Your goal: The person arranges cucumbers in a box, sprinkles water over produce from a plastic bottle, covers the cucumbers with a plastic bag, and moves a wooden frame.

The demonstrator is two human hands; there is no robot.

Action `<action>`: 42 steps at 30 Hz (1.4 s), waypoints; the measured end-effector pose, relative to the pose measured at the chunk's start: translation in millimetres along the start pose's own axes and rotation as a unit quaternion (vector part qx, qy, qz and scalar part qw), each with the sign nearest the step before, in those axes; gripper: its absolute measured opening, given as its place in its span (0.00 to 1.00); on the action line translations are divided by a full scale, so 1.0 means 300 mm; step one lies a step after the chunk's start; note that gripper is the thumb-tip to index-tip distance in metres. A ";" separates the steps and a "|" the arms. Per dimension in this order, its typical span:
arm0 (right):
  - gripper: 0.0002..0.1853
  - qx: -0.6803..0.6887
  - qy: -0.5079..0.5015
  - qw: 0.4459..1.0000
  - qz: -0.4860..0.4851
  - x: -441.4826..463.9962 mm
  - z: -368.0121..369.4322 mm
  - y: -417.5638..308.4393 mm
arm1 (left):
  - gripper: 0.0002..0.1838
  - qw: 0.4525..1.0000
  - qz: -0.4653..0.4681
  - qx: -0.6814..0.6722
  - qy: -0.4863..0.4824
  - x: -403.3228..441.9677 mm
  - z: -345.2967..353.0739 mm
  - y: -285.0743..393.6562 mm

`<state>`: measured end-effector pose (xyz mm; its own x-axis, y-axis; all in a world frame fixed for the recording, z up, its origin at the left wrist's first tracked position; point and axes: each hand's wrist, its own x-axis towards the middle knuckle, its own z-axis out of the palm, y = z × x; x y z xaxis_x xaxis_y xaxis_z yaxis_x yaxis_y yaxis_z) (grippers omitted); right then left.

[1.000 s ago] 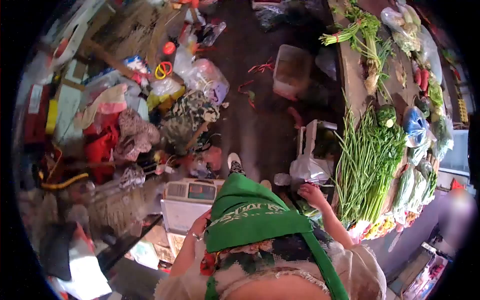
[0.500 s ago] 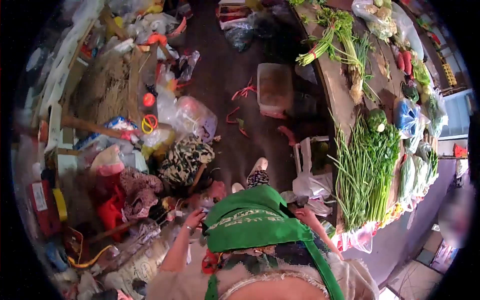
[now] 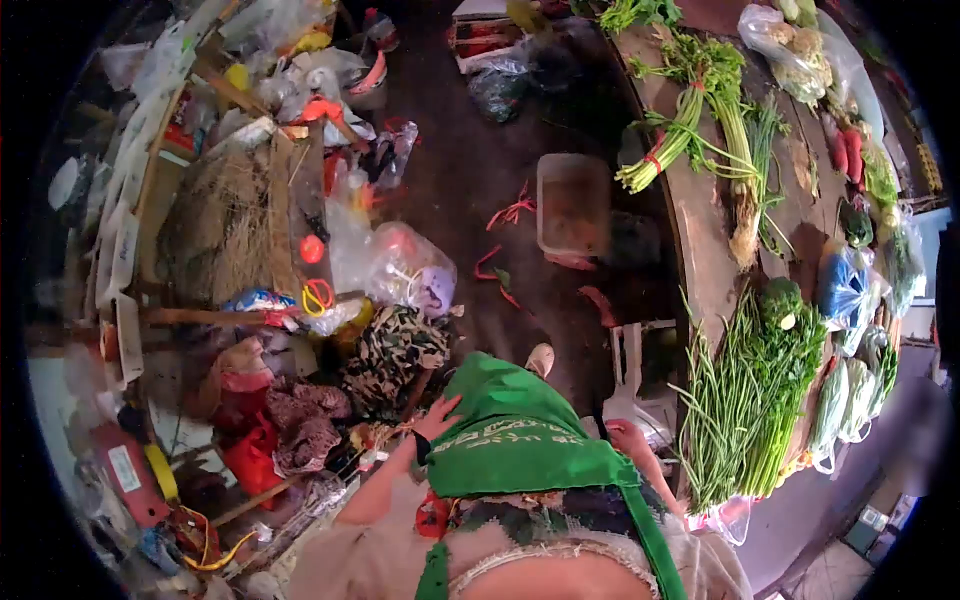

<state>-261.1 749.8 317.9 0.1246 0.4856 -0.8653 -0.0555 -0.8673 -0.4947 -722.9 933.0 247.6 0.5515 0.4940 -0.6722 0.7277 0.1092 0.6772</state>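
My left hand (image 3: 437, 418) is at the left edge of the green apron (image 3: 510, 425), its fingers stretched forward with nothing visible in them. On the other side of the apron, my right hand (image 3: 626, 437) hangs with loosely bent fingers and appears to hold nothing. Close beyond it lies a white plastic bag (image 3: 640, 405). A camouflage-patterned cloth (image 3: 395, 360) rests in the clutter ahead of my left hand. One shoe (image 3: 541, 359) shows past the apron; the other foot is hidden.
The right-hand table carries long green beans (image 3: 715, 410), tied celery (image 3: 670, 145), a green leafy bunch (image 3: 790, 370) and bagged vegetables (image 3: 845, 285). A translucent tub (image 3: 573, 205) and red string (image 3: 512, 208) lie on the dark floor. Bags and a red cloth (image 3: 252, 455) crowd the left.
The surroundings have shifted down and slightly right in view. My left hand has moved forward and right, its fingers now stretched out. My right hand has moved slightly right.
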 end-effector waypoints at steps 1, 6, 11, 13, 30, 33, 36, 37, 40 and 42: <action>0.19 -0.001 -0.002 1.000 0.000 0.051 -0.009 0.018 | 0.33 1.000 -0.005 -0.005 0.004 0.005 -0.031 0.019; 0.19 -0.031 -0.025 0.999 -0.037 0.254 -0.004 -0.041 | 0.30 0.999 -0.041 0.000 -0.001 0.080 -0.186 0.069; 0.20 -0.064 -0.018 0.997 -0.046 0.378 0.075 -0.308 | 0.24 0.998 0.044 0.020 0.037 0.272 -0.366 -0.023; 0.19 -0.052 -0.020 0.998 -0.040 0.497 0.103 -0.348 | 0.21 0.990 0.043 0.060 0.119 0.293 -0.501 0.131; 0.22 -0.236 -0.023 0.929 -0.283 0.809 0.319 -1.312 | 0.22 0.986 -0.042 -0.070 0.145 0.610 -1.239 0.149; 0.21 -0.232 -0.015 0.948 -0.219 0.934 0.319 -1.377 | 0.23 0.978 -0.034 -0.134 0.155 0.677 -1.306 0.191; 0.22 -0.233 -0.060 0.965 -0.108 0.818 0.327 -1.841 | 0.25 0.978 -0.024 -0.154 0.136 0.761 -1.435 0.224; 0.22 -0.231 -0.061 0.965 -0.109 0.895 0.317 -1.830 | 0.24 0.973 -0.019 -0.198 0.115 0.799 -1.479 0.232; 0.22 -0.175 -0.040 0.964 -0.196 1.130 0.286 -1.810 | 0.23 0.964 -0.059 -0.245 0.088 0.924 -1.598 0.264; 0.21 -0.234 -0.023 0.945 -0.228 1.238 0.267 -1.902 | 0.22 0.972 -0.093 -0.193 0.099 1.023 -1.673 0.305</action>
<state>-262.6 1433.9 272.4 -0.0144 0.8153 -0.5788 0.4385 -0.5151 -0.7365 -691.7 1527.5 253.4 0.3080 0.5860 -0.7495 0.5799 0.5089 0.6362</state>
